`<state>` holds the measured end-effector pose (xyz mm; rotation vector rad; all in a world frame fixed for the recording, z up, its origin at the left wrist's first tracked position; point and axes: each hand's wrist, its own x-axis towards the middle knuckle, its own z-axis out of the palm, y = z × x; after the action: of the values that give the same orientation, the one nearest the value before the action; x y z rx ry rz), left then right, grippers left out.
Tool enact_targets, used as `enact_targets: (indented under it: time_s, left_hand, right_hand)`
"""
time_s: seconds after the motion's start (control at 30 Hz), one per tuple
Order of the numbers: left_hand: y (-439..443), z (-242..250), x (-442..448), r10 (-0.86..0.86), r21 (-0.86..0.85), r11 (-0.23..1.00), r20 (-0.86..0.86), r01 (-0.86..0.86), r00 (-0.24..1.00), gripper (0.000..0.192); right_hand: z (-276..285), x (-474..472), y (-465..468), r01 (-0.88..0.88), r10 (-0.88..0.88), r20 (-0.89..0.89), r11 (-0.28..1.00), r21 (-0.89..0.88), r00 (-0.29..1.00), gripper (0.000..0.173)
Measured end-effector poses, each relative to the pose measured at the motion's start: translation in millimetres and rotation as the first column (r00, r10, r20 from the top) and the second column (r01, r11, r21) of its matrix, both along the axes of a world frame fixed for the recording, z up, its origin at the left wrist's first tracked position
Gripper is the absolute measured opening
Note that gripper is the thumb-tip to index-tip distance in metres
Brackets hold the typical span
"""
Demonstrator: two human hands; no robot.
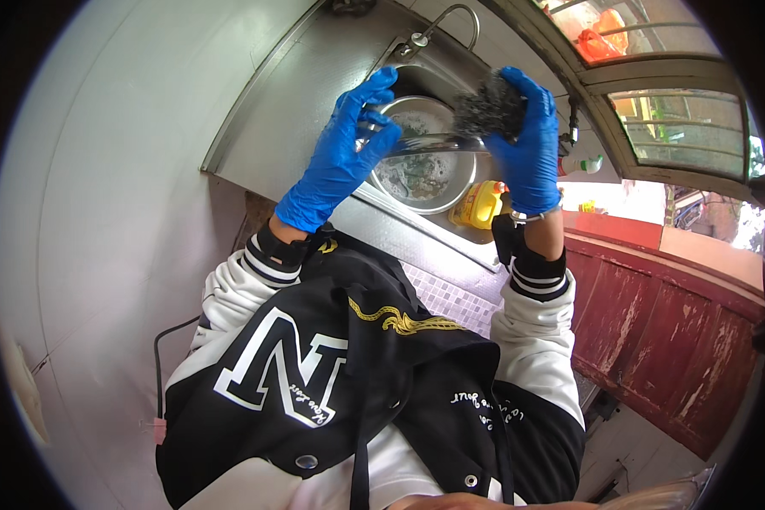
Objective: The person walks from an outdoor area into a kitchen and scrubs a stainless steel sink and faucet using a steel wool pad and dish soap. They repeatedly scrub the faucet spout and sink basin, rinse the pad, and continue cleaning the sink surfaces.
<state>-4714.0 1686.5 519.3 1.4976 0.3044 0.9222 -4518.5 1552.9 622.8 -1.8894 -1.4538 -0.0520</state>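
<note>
My left hand (344, 150), in a blue glove, grips one end of a shiny metal object (424, 144), seen nearly edge-on; its exact kind is unclear. The object spans above a round metal basin (426, 208) of sudsy water (414, 178), and something greenish lies in the suds. In my right hand (528, 146), also gloved in blue, is a dark, fuzzy scouring pad (489, 108), slightly blurred. That pad is close to the metal object's right end; whether they touch cannot be told. The basin stands in a stainless-steel sink (424, 80).
A yellow plastic jug (478, 205) stands right of the basin, near my right wrist. The curved faucet (419, 39) rises behind the sink. A steel drainboard (293, 95) lies at left. At right are a bottle with a white-and-green top (590, 165), framed windows and worn red panels (650, 306).
</note>
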Motion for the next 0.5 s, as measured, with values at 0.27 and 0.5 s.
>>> enact_targets:
  time_s: [0.27,0.5]
  left_hand:
    - [41.4,-9.9,15.7,-0.041,-0.093,0.995,-0.076,0.034,0.996,0.054]
    - [-10.5,-46.2,15.4,0.013,0.004,1.000,0.193,-0.014,0.981,0.067]
  right_hand:
    - [-18.2,-57.8,40.3,-0.289,0.253,-0.333,0.955,-0.064,0.908,0.069]
    - [-35.8,-7.3,16.2,0.136,-0.070,0.147,0.854,-0.503,0.987,0.050]
